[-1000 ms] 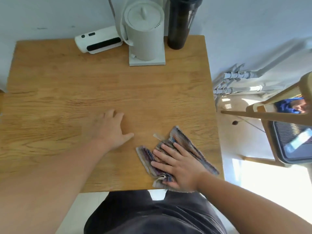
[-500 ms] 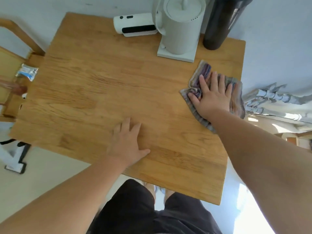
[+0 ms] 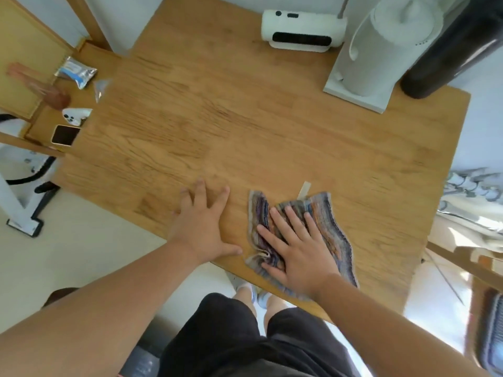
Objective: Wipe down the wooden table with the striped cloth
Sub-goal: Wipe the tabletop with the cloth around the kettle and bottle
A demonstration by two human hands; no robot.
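Observation:
The wooden table (image 3: 245, 118) fills the middle of the head view. The striped cloth (image 3: 330, 224) lies crumpled and flat near the table's front edge. My right hand (image 3: 296, 248) presses down on the cloth with fingers spread, covering its near middle. My left hand (image 3: 202, 221) rests flat on the bare wood just left of the cloth, fingers apart, holding nothing.
At the table's back right stand a white kettle (image 3: 381, 47) on its base, a dark bottle (image 3: 449, 53) and a white device (image 3: 302, 31). A wooden chair (image 3: 40, 77) at the left holds a packet, a phone and small items. Pipes (image 3: 473, 186) run at the right.
My right hand has dragged the cloth from the back right, near the kettle, down to the front edge beside my left hand. The view has swung left. My left hand stayed flat.

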